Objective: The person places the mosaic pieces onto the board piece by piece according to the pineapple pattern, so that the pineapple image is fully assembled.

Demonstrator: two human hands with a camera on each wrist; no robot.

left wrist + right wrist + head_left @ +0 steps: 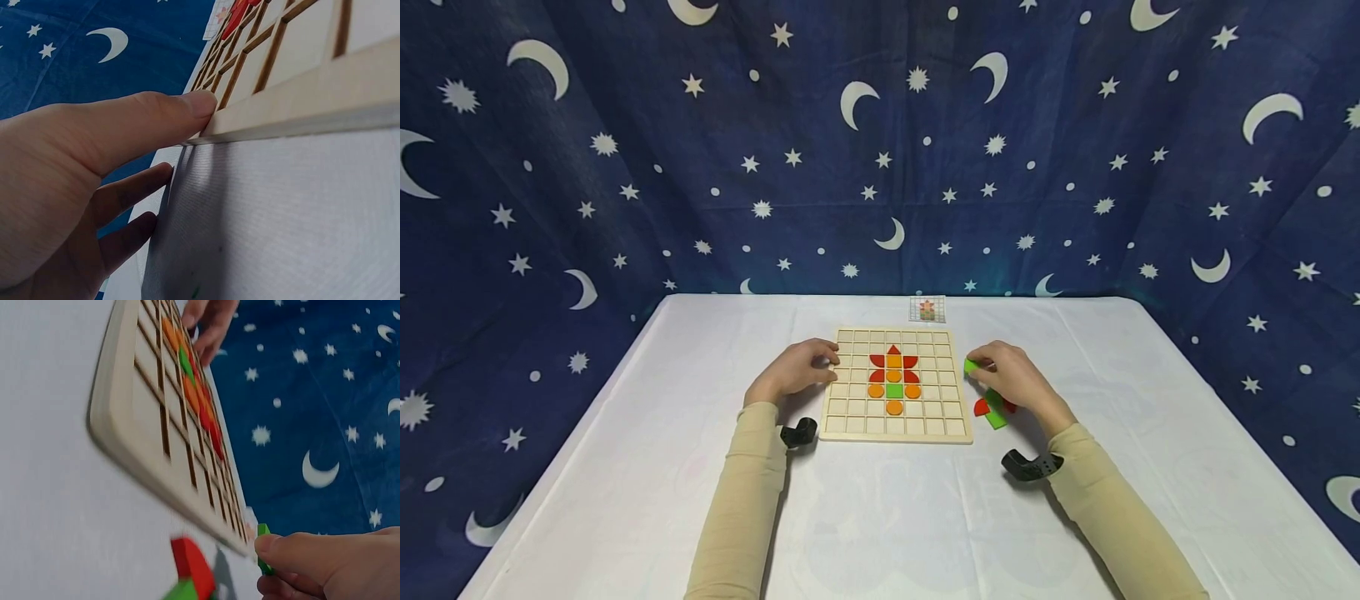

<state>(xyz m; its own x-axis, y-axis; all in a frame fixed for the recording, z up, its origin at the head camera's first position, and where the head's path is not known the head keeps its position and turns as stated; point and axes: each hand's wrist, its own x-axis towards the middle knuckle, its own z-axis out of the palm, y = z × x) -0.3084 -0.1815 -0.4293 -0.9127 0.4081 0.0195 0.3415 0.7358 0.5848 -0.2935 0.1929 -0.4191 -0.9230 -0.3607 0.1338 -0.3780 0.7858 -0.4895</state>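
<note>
A wooden grid board [857, 425] lies on the table, with red, orange and green pieces set in its middle squares. My left hand [797, 367] is at the board's left side; its nearly straight thumb [156, 122] rests on the rim, and two other fingers reach down beside the edge. Right of the board, my right hand [1013, 375] pinches a small green tile [265, 550] between thumb and fingers, close over the table. Below that hand lie loose pieces, among them a red quarter-round piece [981, 407] and a green tile [996, 419], partly hidden by the hand.
A small pattern card [927, 309] with a grid and a coloured figure lies behind the board, near the table's far edge. White cloth [895, 517] covers the table. A dark blue curtain [820, 167] with moons and stars hangs behind and at both sides.
</note>
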